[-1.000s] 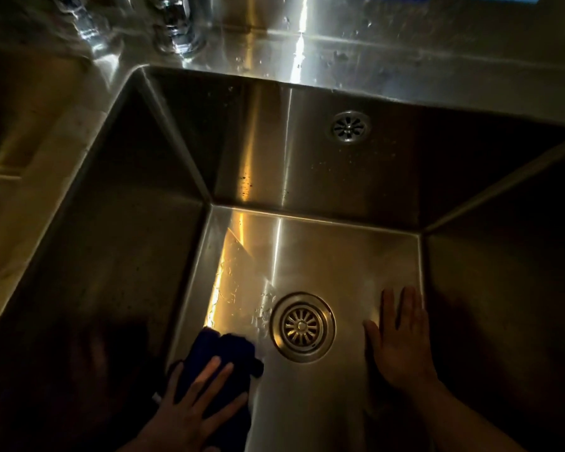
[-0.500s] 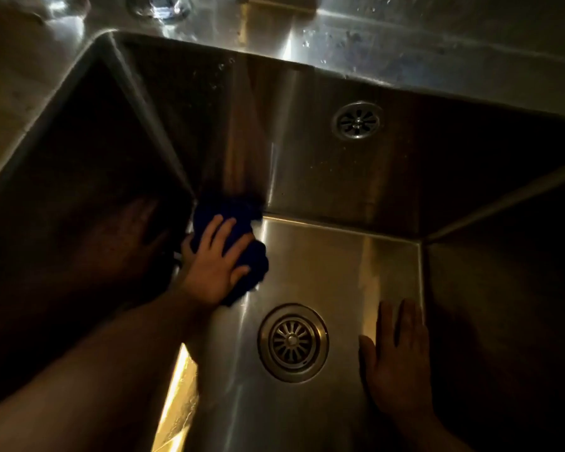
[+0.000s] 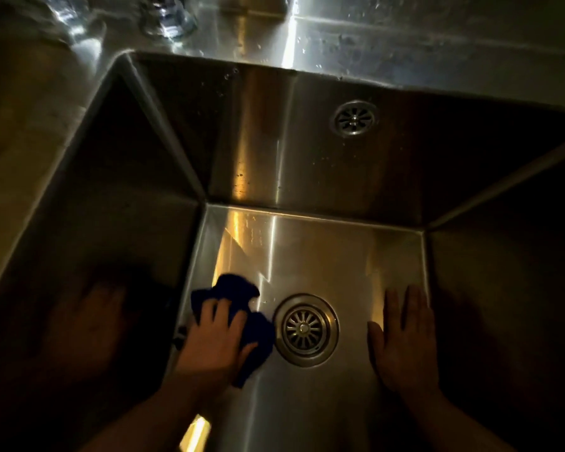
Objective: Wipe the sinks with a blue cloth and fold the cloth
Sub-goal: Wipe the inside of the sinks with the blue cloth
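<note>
I look down into a deep steel sink [image 3: 307,151]. A bunched dark blue cloth [image 3: 234,293] lies on the sink floor just left of the round drain [image 3: 304,329]. My left hand [image 3: 214,340] presses down on the cloth with fingers spread over it, close to the left wall. My right hand [image 3: 403,340] rests flat and open on the sink floor to the right of the drain, near the right wall, holding nothing. A dim reflection of my left hand shows in the left wall.
An overflow grille [image 3: 354,118] sits high on the back wall. Tap bases [image 3: 167,14] stand on the wet steel ledge behind the sink. A steel counter [image 3: 23,132] runs along the left. The right wall is in deep shadow.
My left hand has slid the cloth from the back-left corner down the floor to beside the drain. My right hand has stayed flat in place.
</note>
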`<state>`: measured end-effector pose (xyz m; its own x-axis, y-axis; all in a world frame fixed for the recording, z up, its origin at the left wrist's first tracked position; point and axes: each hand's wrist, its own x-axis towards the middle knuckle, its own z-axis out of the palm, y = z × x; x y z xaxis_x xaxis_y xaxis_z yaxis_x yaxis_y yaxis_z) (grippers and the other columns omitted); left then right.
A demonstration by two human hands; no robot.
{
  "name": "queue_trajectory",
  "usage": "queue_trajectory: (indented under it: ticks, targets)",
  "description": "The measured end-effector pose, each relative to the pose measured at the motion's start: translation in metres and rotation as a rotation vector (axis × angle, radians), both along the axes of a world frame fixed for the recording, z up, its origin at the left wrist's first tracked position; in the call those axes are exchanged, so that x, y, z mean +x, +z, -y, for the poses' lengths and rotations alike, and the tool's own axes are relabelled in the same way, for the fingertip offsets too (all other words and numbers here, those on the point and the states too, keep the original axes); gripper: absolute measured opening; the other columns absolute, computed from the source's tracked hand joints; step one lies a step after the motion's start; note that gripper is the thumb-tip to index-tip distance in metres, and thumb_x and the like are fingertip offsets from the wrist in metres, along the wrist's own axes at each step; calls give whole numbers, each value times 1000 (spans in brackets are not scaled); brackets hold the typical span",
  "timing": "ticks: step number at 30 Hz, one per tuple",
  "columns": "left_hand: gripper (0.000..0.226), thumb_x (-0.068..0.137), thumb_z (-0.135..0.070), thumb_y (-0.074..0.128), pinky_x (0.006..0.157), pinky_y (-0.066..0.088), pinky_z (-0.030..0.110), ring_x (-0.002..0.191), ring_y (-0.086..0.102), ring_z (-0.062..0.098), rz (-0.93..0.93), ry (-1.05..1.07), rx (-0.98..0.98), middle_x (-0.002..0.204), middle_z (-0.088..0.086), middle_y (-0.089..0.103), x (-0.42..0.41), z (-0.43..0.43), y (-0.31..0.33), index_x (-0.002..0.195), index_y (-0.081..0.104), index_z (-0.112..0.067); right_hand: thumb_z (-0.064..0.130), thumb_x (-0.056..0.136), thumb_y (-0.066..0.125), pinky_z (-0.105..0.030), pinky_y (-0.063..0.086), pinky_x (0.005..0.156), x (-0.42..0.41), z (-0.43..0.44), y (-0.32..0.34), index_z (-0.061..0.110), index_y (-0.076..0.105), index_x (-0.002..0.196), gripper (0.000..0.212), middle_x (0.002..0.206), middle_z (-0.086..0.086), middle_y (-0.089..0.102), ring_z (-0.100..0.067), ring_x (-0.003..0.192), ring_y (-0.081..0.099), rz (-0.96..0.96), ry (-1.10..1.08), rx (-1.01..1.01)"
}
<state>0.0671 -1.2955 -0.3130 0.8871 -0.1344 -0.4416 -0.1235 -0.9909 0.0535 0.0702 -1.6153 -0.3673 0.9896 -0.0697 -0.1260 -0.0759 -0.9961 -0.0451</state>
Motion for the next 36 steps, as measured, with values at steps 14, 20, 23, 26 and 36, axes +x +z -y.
queue_trajectory:
  ticks: [14,20,23,26,36]
  targets:
    - [80,75,-53,69,108,34,44,138,24,30,-6,207,-69,149,9,26,-20,-30,32,142,30,-31,52,90,28,-48,9,117,2,-1,-1,15,23,150,71,156,-23,12,-37,146,7,-25,-21,2]
    - [81,74,-64,48,88,38,73,130,40,49,155,144,69,146,26,39,-62,-2,9,144,39,-25,52,91,26,-50,12,117,-1,-1,-1,15,23,150,70,157,-22,11,-36,146,6,15,-9,14]
    - [59,91,-51,43,79,46,61,138,29,41,289,-189,79,155,21,24,-102,-8,-13,144,39,-23,52,91,24,-51,12,117,0,-1,1,12,25,149,71,157,-23,10,-36,146,5,15,-9,24]
    - [48,105,-28,6,97,37,56,148,6,28,337,-299,38,161,11,-1,-111,-13,-26,153,3,-22,55,92,15,-52,13,117,-1,-4,4,10,29,148,73,156,-25,13,-39,145,8,13,-14,40]
    - [57,79,-51,44,89,45,58,120,46,35,408,-173,-245,136,15,49,46,-7,-25,128,52,-22,53,93,18,-52,18,116,2,-4,5,10,31,147,70,155,-25,18,-39,145,12,40,2,47]
